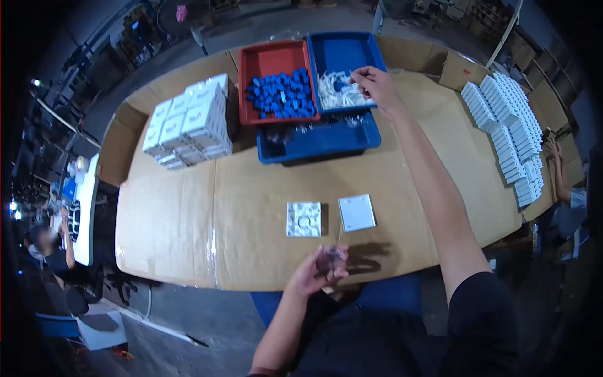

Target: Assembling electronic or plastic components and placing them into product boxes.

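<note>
Near the table's front edge, my left hand (317, 270) has its fingers curled round a small see-through plastic piece (331, 256). My right arm reaches far forward. My right hand (374, 85) is over the blue tray (339, 47) of small white pieces (336, 94), its fingertips pinched together; whether a white piece is between them is too small to tell. Just beyond my left hand lie an open white box (303, 219) with a ring-shaped outline inside and, to its right, a flat white square (357, 212).
A red tray (276, 56) holds many blue pieces (281, 94). In front sits another blue tray (320, 154) with clear packets. White boxes (188, 122) are stacked at left, and rows of white boxes (505, 125) line the right. Cardboard walls (119, 147) edge the table. Other people work at both sides.
</note>
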`<move>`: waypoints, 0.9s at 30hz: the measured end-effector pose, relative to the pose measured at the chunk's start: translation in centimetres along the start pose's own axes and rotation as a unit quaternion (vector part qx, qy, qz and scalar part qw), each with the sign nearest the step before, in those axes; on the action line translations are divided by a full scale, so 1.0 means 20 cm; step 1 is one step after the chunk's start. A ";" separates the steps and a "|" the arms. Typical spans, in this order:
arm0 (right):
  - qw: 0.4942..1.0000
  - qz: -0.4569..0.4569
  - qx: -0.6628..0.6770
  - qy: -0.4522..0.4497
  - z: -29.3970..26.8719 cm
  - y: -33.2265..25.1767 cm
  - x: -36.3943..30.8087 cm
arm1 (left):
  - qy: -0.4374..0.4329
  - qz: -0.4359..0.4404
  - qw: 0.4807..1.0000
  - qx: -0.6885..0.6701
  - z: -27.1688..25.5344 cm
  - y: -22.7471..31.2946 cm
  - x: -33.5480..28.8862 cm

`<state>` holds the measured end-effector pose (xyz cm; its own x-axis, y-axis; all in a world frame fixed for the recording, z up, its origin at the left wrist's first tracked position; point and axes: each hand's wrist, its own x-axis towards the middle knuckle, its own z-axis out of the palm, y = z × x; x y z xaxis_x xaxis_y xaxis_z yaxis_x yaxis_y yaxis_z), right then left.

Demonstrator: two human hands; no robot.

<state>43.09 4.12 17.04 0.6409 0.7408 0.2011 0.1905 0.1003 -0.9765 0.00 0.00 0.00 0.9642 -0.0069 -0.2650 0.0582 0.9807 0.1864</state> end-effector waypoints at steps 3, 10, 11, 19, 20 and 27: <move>0.997 0.003 0.071 -0.025 -0.07 -0.06 -0.42 | 0.034 0.004 0.999 0.002 0.06 -0.13 0.01; 0.992 0.111 -0.002 -0.058 0.17 0.01 -1.40 | -0.047 0.018 0.999 0.003 0.06 -0.13 0.00; 0.986 0.136 -0.005 -0.102 0.19 0.02 -1.46 | -0.046 0.034 0.998 0.016 0.06 -0.13 0.00; 0.971 0.141 -0.071 -0.180 0.31 -0.05 -1.54 | -0.031 0.031 0.998 0.038 0.10 -0.15 -0.02; 0.965 0.143 -0.112 -0.190 0.32 -0.08 -1.53 | -0.029 0.034 0.998 0.036 0.09 -0.15 -0.02; 0.940 0.041 -0.160 -0.298 0.33 -0.07 -1.47 | 0.014 0.055 0.996 0.069 0.09 -0.15 -0.04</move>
<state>19.12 -13.45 12.05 0.1512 0.9874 -0.0460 0.4340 -0.1081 -0.8944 -0.42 -3.35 1.29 0.9592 0.1068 -0.2618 -0.0107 0.9390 0.3437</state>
